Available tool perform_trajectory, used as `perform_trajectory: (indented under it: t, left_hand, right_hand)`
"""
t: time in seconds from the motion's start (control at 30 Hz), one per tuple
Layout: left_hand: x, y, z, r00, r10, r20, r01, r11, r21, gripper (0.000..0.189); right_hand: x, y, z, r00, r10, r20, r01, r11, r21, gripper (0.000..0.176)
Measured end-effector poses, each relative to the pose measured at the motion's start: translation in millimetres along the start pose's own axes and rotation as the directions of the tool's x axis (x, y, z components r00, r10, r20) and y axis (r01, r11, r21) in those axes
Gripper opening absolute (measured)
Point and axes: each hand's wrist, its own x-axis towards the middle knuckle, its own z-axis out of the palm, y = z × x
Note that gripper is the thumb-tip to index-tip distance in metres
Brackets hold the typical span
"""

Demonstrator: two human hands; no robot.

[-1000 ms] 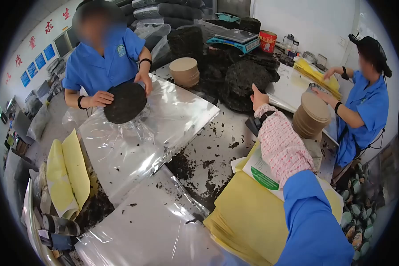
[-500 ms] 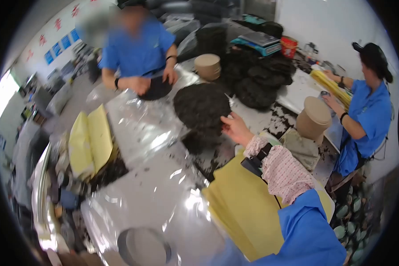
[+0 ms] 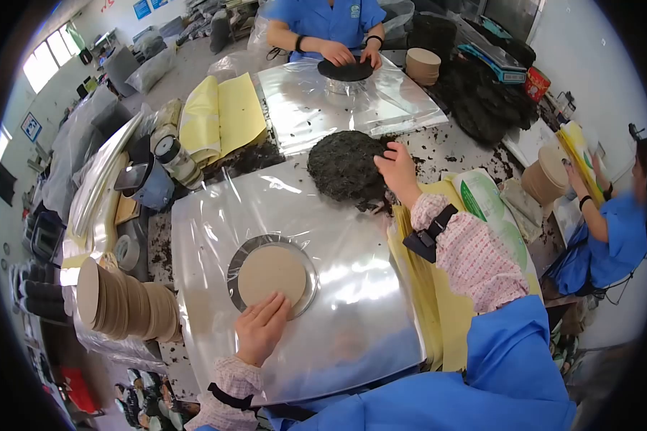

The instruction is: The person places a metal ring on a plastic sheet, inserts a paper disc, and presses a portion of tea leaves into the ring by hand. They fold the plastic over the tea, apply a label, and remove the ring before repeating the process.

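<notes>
A round tan cardboard disc (image 3: 272,279) lies within a flat metal ring (image 3: 235,279) on a clear plastic sheet (image 3: 216,215). My left hand (image 3: 264,327) rests its fingers flat on the disc's lower edge. At the sheet's far right corner, my right hand (image 3: 397,171) pinches the right edge of a dark, stringy round cake (image 3: 345,169) that looks like dried seaweed. Its underside and the exact grip are hidden. To the right of the sheet lie yellow printed bags (image 3: 449,287).
Stacked cardboard discs (image 3: 126,302) stand at left, near a blue container (image 3: 151,185) and a jar (image 3: 178,159). Across the table a co-worker's hands (image 3: 352,56) handle a black disc. Dark cakes (image 3: 482,108) pile up at back right. Another person (image 3: 604,223) works at right.
The dark cake has come nearer over the table with my right hand. My left hand has entered view, and the cardboard disc now lies in the ring. The view has shifted.
</notes>
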Motion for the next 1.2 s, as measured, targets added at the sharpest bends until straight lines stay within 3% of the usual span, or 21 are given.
perform_trajectory:
  t: [0.03, 0.1, 0.13, 0.17, 0.23, 0.33, 0.43, 0.47, 0.57, 0.6, 0.63, 0.7, 0.73, 0.77, 0.83, 0.87, 0.9, 0.97, 1.0, 1.13, 1.2]
  left_hand:
    - [-3.1, -2.4, 0.4, 1.0, -0.029, 0.004, 0.029, 0.999, -0.023, 0.027]
    - [-9.8, -3.6, -1.5, 0.998, -0.064, 0.024, 0.065, 0.996, -0.066, 0.028]
    - [-8.6, -4.5, -2.8, 0.997, -0.07, 0.028, 0.072, 0.994, -0.08, 0.029]
    - [-6.9, -6.2, -3.6, 0.997, -0.074, 0.031, 0.076, 0.993, -0.092, 0.029]
    - [-7.0, -8.2, -3.5, 0.995, -0.095, 0.029, 0.098, 0.986, -0.132, 0.03]
    - [-10.7, -14.0, -4.2, 0.994, -0.103, 0.039, 0.108, 0.978, -0.176, 0.03]
    - [-9.7, -15.4, -17.1, 0.989, -0.122, 0.087, 0.14, 0.957, -0.252, 0.029]
    - [-10.0, -14.8, -23.1, 0.986, -0.129, 0.109, 0.155, 0.946, -0.284, 0.029]
    - [-17.0, -21.8, -36.9, 0.919, -0.248, -0.306, 0.19, 0.96, -0.208, 0.032]
    - [-4.1, -25.8, -50.8, 0.929, -0.251, -0.272, 0.203, 0.96, -0.193, 0.044]
    - [-1.7, -33.8, -43.7, 0.935, -0.311, -0.17, 0.281, 0.943, -0.181, 0.047]
    - [-8.9, -59.2, -11.9, 0.903, -0.43, 0.025, 0.429, 0.895, -0.125, 0.054]
    - [-18.4, -72.6, -0.4, 0.952, -0.301, 0.063, 0.304, 0.952, -0.035, 0.082]
    - [-5.5, -74.4, -9.5, 0.934, -0.334, 0.13, 0.338, 0.941, -0.009, 0.093]
    - [13.2, -59.1, -24.2, 0.856, -0.394, 0.333, 0.414, 0.91, 0.012, 0.116]
    - [26.3, -57.0, -24.7, 0.83, -0.392, 0.396, 0.361, 0.92, 0.155, 0.143]
    - [38.8, -53.7, -20.9, 0.805, -0.401, 0.437, 0.327, 0.915, 0.236, 0.144]
    - [53.2, -48.9, -10.9, 0.743, -0.427, 0.515, 0.239, 0.889, 0.391, 0.146]
    - [42.4, -54.9, 8.6, 0.774, -0.392, 0.498, 0.178, 0.889, 0.422, 0.148]
    - [38.5, -66.6, 53.2, 0.724, -0.451, 0.521, 0.155, 0.843, 0.515, 0.138]
    - [40.3, -65.5, 48.7, 0.694, -0.459, 0.555, 0.2, 0.863, 0.464, 0.137]
  right_hand:
    - [-6.3, -7.6, -0.4, 0.972, -0.215, 0.09, 0.228, 0.96, -0.165, 0.061]
    - [-20.6, -25.5, -0.1, 0.761, -0.533, 0.37, 0.648, 0.657, -0.386, 0.076]
    - [-30.2, -20.6, 12.6, 0.729, -0.521, 0.445, 0.68, 0.63, -0.376, 0.087]
    - [-40.8, -19.1, 25.7, 0.722, -0.47, 0.508, 0.692, 0.491, -0.529, 0.094]
    - [-57.4, -11.4, 48.5, 0.752, -0.365, 0.549, 0.654, 0.31, -0.69, 0.077]
    - [-48.2, 8.3, 57.3, 0.776, -0.353, 0.522, 0.63, 0.406, -0.662, 0.055]
    - [-55.2, -46.8, 48.2, 0.734, -0.521, 0.436, 0.679, 0.568, -0.465, 0.039]
    - [-82.5, -85.9, 52.3, 0.659, -0.603, 0.449, 0.752, 0.521, -0.403, 0.038]
    - [-188.8, -125.3, 75.1, 0.46, -0.661, 0.594, 0.886, 0.385, -0.258, 0.049]
    - [-222.2, -112.5, 88.6, 0.384, -0.671, 0.634, 0.92, 0.34, -0.198, 0.05]
    - [-255.1, -96.3, 99.2, 0.351, -0.633, 0.69, 0.935, 0.272, -0.226, 0.051]
    - [-278.6, -79.9, 103.3, 0.374, -0.554, 0.744, 0.898, 0.416, -0.141, 0.069]
    - [-275.6, -77.0, 101.0, 0.415, -0.535, 0.736, 0.846, 0.525, -0.096, 0.076]
    - [-266.9, -83.3, 98.2, 0.452, -0.509, 0.733, 0.78, 0.624, -0.048, 0.082]
    - [-226.5, -113.1, 89.8, 0.361, -0.522, 0.773, 0.857, 0.513, -0.054, 0.109]
    - [-215.3, -134.8, 94.4, 0.424, -0.307, 0.852, 0.825, 0.52, -0.223, 0.115]
    - [-206.5, -146.5, 105.4, 0.47, -0.094, 0.877, 0.799, 0.468, -0.378, 0.122]
    - [-214.7, -102.5, 136.1, 0.531, -0.08, 0.844, 0.819, 0.304, -0.486, 0.126]
    - [-218.4, -79.3, 147.6, 0.558, -0.075, 0.827, 0.818, 0.217, -0.532, 0.129]
    - [-213.8, -56.0, 164.1, 0.565, 0.028, 0.824, 0.777, 0.319, -0.543, 0.124]
    - [-203.3, -59.7, 156.0, 0.471, 0.015, 0.882, 0.808, 0.393, -0.438, 0.115]
